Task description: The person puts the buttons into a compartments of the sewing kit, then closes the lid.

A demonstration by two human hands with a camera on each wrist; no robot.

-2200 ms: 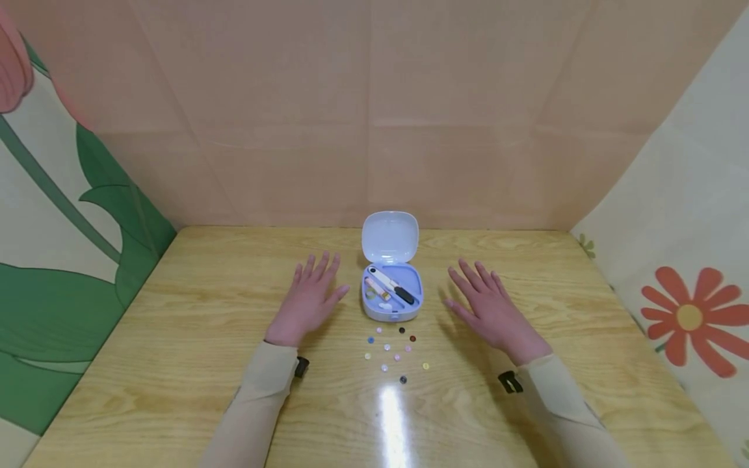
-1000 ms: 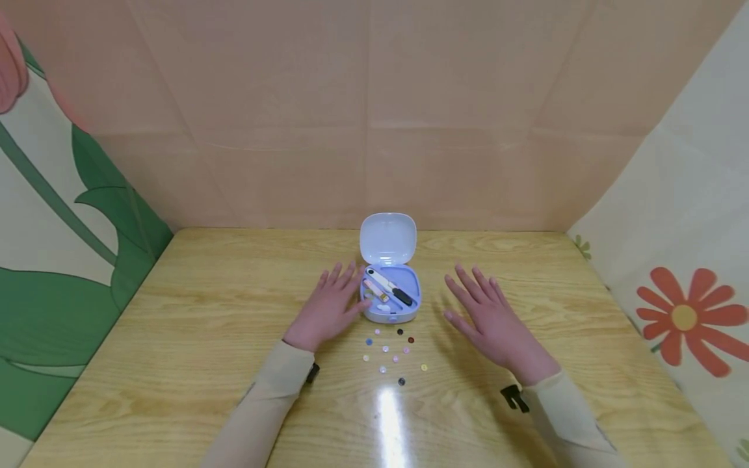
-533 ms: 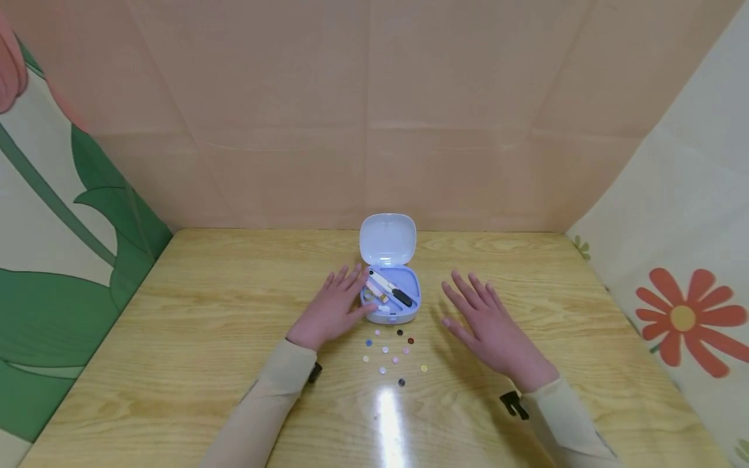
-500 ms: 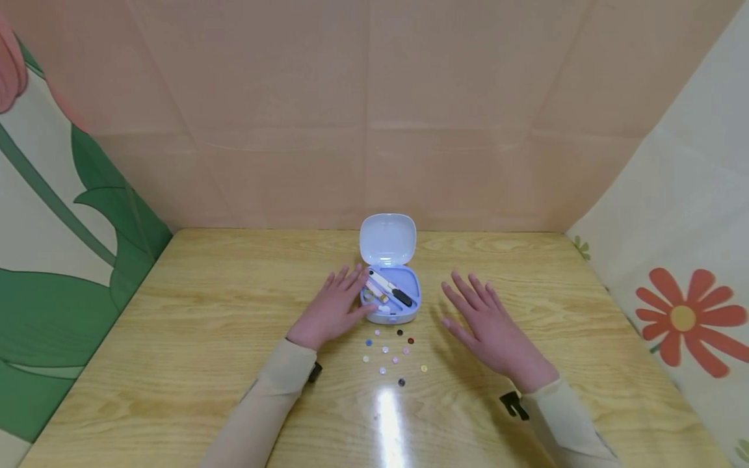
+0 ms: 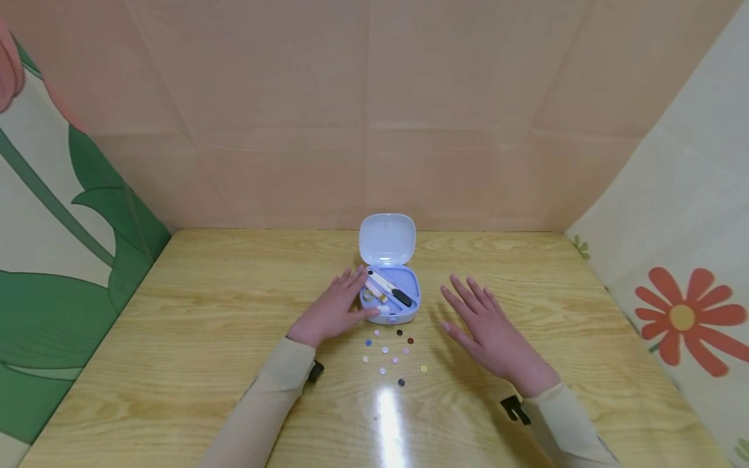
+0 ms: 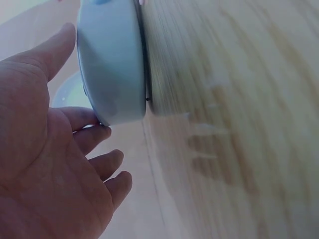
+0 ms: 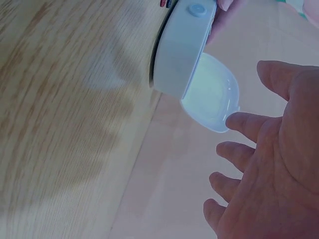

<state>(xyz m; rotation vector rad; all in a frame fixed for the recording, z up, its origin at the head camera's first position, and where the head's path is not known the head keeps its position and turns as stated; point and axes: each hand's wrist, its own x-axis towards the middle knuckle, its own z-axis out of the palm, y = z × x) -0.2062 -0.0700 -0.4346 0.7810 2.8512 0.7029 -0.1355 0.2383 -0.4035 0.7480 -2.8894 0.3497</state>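
Observation:
A small lavender-blue box point(image 5: 411, 279) stands on the wooden table, its lid point(image 5: 387, 238) raised at the back. Inside lie a white tool with a black end point(image 5: 401, 298), a small pale pink item with a gold tip point(image 5: 376, 291) and a small white piece point(image 5: 383, 310). My left hand point(image 5: 330, 312) is at the box's left side, fingers at the rim and thumb by the front left corner. In the left wrist view the index finger touches the box wall point(image 6: 112, 64). My right hand point(image 5: 497, 335) hovers to the right, apart from the box, fingers spread and holding nothing.
Several small buttons lie loose in front of the box, among them a yellow button point(image 5: 424, 368), a blue button point(image 5: 368, 342) and a dark button point(image 5: 401, 383). A plain pinkish cloth point(image 5: 363, 130) hangs behind the table's back edge point(image 5: 263, 229).
My left hand has moved right, from beside the box to its left rim, the thumb now by the front corner. The right hand has shifted only slightly. Box and buttons stay put.

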